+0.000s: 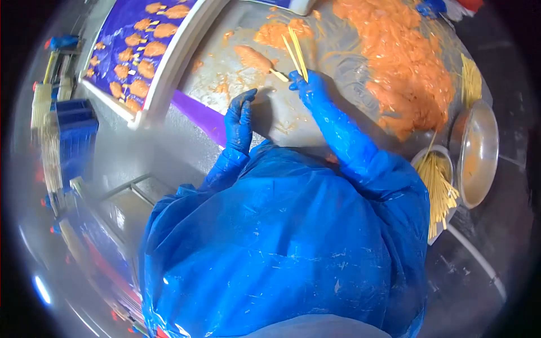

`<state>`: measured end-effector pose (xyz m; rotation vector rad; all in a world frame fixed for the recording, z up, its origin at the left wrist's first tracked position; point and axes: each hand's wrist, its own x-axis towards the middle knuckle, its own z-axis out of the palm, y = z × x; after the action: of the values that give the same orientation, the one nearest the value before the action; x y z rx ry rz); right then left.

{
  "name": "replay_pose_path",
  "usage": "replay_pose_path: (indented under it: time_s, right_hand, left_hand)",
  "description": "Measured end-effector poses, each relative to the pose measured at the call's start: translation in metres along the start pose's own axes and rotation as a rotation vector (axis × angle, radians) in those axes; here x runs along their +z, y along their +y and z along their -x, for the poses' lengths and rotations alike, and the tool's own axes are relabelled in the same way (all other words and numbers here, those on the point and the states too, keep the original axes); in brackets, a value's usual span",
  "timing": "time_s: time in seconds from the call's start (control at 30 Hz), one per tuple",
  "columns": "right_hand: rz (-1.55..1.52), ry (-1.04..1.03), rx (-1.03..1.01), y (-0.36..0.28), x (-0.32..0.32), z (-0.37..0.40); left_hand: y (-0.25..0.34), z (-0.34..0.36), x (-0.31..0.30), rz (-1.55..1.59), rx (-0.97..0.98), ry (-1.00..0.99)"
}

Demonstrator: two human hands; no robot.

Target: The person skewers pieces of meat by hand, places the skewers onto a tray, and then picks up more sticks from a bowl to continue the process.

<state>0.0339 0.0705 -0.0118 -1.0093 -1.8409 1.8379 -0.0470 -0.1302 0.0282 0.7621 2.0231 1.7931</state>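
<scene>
My right hand [310, 90], in a blue glove, is closed around a few flat wooden sticks [295, 48] that point away from me. Just left of it, a flattened piece of orange marinated meat [252, 58] lies on the metal table [290, 115], a stick's pale end [279, 75] jutting towards that hand. My left hand [240, 121], also gloved in blue, hovers by the table's near left edge with its fingers stretched out and nothing in it. Beyond the sticks sits a smaller clump of meat [276, 34].
A big heap of orange meat [394, 67] covers the table's right side. At left, a white-rimmed tray [163, 70] with purple lining holds several skewered meat pieces [155, 49]. Loose sticks [439, 188] fill a container at right, beside a metal bowl [479, 155]. Blue crates [76, 138] stand far left.
</scene>
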Motion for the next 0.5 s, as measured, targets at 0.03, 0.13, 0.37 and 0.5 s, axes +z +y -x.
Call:
replay_pose_path:
  time_s: [0.03, 0.13, 0.37, 0.5]
  right_hand:
    - [-0.003, 0.033, 0.009, -0.001, -0.012, 0.011]
    - [-0.042, 0.108, 0.045, 0.017, -0.063, 0.056]
    - [-0.013, 0.306, -0.101, 0.048, -0.135, 0.177]
    - [-0.755, 0.403, 0.243, 0.033, -0.149, 0.209]
  left_hand:
    - [0.004, -0.002, 0.010, -0.055, 0.052, -0.038]
    - [0.016, -0.021, 0.052, -0.200, 0.250, -0.255]
    - [0.015, -0.068, 0.251, -0.006, 0.559, -0.785]
    - [0.015, -0.067, 0.289, -0.278, 0.838, -0.763]
